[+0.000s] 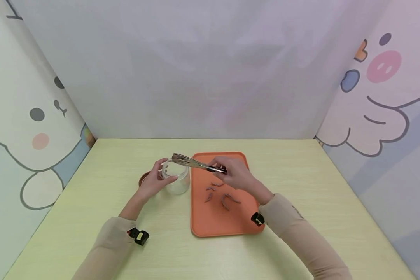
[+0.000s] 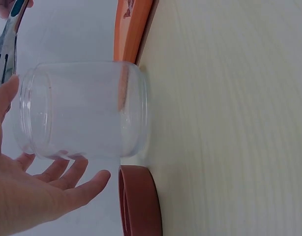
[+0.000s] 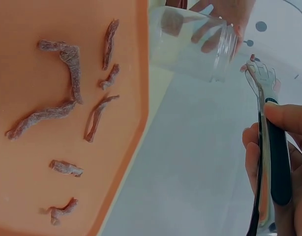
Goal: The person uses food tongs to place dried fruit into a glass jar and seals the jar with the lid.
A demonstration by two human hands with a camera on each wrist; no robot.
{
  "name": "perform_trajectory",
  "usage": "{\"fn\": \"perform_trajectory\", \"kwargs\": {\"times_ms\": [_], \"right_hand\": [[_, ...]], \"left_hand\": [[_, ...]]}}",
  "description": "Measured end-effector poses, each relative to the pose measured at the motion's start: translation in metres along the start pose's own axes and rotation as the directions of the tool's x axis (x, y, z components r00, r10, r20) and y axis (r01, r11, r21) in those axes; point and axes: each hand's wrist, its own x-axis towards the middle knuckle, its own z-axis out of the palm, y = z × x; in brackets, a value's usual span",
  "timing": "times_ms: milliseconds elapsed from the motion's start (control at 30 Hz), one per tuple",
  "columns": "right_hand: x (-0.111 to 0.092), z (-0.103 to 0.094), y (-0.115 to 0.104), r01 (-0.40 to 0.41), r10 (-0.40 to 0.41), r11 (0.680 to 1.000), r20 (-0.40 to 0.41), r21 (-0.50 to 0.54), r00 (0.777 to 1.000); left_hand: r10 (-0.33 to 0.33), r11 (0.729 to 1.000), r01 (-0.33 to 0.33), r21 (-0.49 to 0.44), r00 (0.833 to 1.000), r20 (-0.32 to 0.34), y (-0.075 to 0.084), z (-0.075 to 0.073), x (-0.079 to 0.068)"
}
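My left hand (image 1: pixel 154 182) holds a clear jar (image 1: pixel 178 186) near its neck, thumb at the rim and fingers curved along the far side. The jar stands upright on the table, left of an orange tray (image 1: pixel 210 225). In my right hand (image 1: pixel 232 173) is a pair of metal tongs (image 1: pixel 192 162) with dark handles, gripped between thumb and fingers. Their tips hang over the jar's mouth. A small reddish bit (image 3: pixel 253 57) shows at the tongs' tips in the right wrist view. Several thin brown dried-meat-like sticks (image 3: pixel 75 73) lie on the tray.
A reddish-brown round lid (image 2: pixel 143 201) lies on the table just left of the jar, partly hidden by my left hand in the head view. The pale wooden table (image 1: pixel 290 167) is bordered by a plain back curtain (image 1: pixel 203 77) and cartoon-printed side curtains.
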Motion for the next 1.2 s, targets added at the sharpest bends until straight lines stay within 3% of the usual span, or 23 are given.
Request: {"fn": "perform_trajectory", "kwargs": {"times_ms": [300, 500, 900, 1033, 1200], "right_hand": [[-0.011, -0.007, 0.009, -0.030, 0.029, 0.999, -0.046, -0.013, 0.999], [-0.023, -0.017, 0.020, -0.027, 0.022, 0.998, -0.095, -0.049, 0.995], [-0.057, -0.038, 0.040, -0.151, 0.139, 0.985, -0.125, -0.084, 0.982], [-0.073, -0.041, 0.049, -0.194, 0.182, 0.976, -0.122, -0.096, 0.976], [-0.093, -0.042, 0.059, -0.233, 0.222, 0.968, -0.120, -0.089, 0.968]], "left_hand": [[-0.010, 1.000, 0.010, -0.011, 1.000, -0.011, 0.012, 0.001, -0.006], [-0.003, 1.000, 0.003, -0.017, 1.000, -0.009, 0.010, 0.001, -0.005], [0.000, 1.000, 0.000, -0.014, 1.000, -0.005, 0.011, 0.001, -0.006], [-0.002, 1.000, 0.002, -0.024, 1.000, -0.006, 0.005, 0.000, -0.003], [0.006, 1.000, -0.006, -0.016, 1.000, -0.001, -0.013, 0.000, 0.006]]}}
